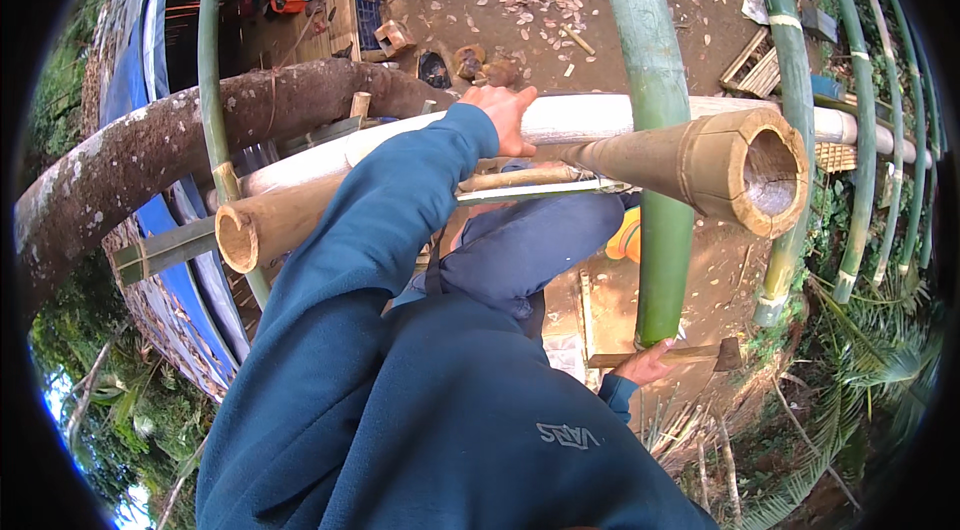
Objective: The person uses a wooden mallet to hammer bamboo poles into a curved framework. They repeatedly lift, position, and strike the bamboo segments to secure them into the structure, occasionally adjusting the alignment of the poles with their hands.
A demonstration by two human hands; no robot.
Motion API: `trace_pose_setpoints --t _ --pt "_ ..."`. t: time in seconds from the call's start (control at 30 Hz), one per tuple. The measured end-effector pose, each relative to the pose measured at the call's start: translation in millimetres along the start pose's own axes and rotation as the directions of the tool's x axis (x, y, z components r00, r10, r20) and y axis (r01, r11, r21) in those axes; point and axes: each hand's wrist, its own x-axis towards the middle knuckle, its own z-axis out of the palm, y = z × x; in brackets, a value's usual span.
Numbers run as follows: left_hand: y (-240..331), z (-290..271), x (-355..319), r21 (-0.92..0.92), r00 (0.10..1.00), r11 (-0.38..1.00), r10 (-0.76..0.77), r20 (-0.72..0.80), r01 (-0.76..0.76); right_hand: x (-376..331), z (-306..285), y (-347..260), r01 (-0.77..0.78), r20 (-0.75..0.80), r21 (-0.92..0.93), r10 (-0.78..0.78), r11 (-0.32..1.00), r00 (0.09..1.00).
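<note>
Stretching forward, left hand [503,118] curls over pale pole [582,115]; lowered right hand [643,366] grips wooden-handled tool [692,354].

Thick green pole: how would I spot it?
Find the long pale pole running across the picture. Right of its middle, the green pole crosses it, its lower end beside the right hand. It looks thicker than its green neighbours.

The left hand [503,118] clasped a pale pole [578,114], which a thick green pole [652,55] crossed in front. The right hand [645,364] gripped a hatchet [702,355] just beside the green pole's lower end. A brown bamboo [665,158] passed over that pole; a curved trunk [150,148] lay left, above bare ground [560,50].
</note>
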Motion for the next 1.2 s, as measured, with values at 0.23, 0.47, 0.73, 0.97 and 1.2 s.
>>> trace_pose_setpoints --t 0.23,0.47,0.73,0.97,1.2 --pt "5 -2 1 0.000 1.000 1.000 -0.007 0.000 0.007 3 0 14 0.022 -0.084 -0.063 -0.027 0.998 0.996" --pt "7 -7 1 -0.025 1.000 0.999 -0.028 0.002 0.028 3 -1 6 -0.032 -0.075 -0.159 0.020 0.987 0.997" --pt "0 4 -3 -0.046 0.999 0.998 -0.034 -0.019 0.033 21 11 0 0.003 -0.039 -0.061 -0.005 0.998 0.999" --pt "0 8 -6 -0.113 0.997 0.992 -0.061 -0.038 0.057 27 4 11 0.037 0.057 -0.157 -0.029 0.987 0.998" --pt "2 -5 2 -0.084 1.000 0.996 -0.019 -0.011 0.018 -15 9 15 -0.007 0.035 -0.216 0.015 0.976 0.999"
